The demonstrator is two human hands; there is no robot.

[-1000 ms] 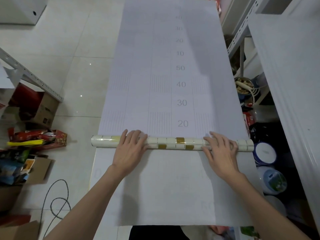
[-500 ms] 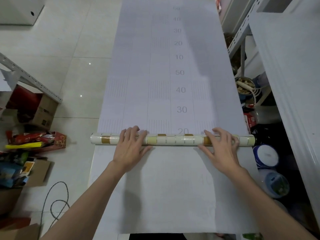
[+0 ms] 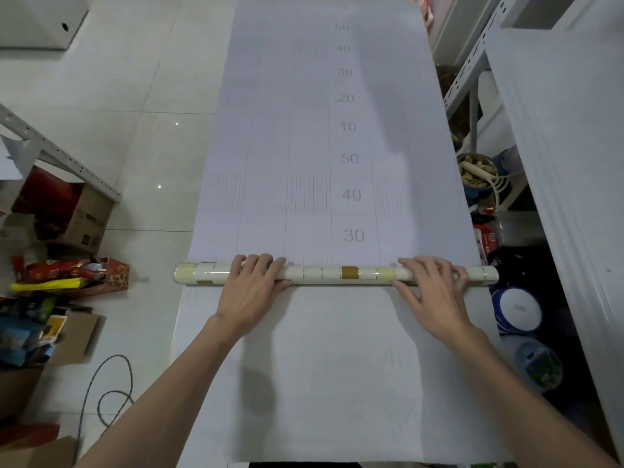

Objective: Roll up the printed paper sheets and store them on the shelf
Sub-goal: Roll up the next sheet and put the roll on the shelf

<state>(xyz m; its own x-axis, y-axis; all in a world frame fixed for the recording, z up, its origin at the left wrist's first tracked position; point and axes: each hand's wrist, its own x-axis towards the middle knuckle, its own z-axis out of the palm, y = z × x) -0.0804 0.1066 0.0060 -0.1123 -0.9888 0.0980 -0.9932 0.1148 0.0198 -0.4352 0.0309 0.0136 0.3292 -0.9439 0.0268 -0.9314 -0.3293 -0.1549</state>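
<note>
- Starting with the biggest thing, what lies under it all?
- Pale tiled floor. Stretched along it, running away from the person, is a long printed paper sheet.
- Any writing on it?
- Grey numbers stand in a column right of centre. From the far end toward the person they read 50, 40, 30, 20, 10, 50, 40, 30. Bands of fine vertical lines sit beside them. Nearer the person the paper shows only a very faint 40, and the rest is too pale to read.
- And the shelf?
- A white metal shelf runs along the sheet's right edge. Tubs and a bowl sit low beside it, their labels too small to read.
- Where is the rolled part?
- The roll lies across the sheet, just on the near side of the 30. Its outside is patterned in cream blocks, with a gold-brown one near the middle. Both ends reach a little past the sheet's edges.
- The hands?
- The left hand rests on the roll left of the middle. Its fingers are laid nearly straight over the top. The right hand presses the roll toward the right end in the same flat way. Neither hand wraps round it.
- Anything smaller?
- Left of the sheet are a cardboard box and red packets whose print I cannot read. A dark cable lies looped on the floor.
</note>
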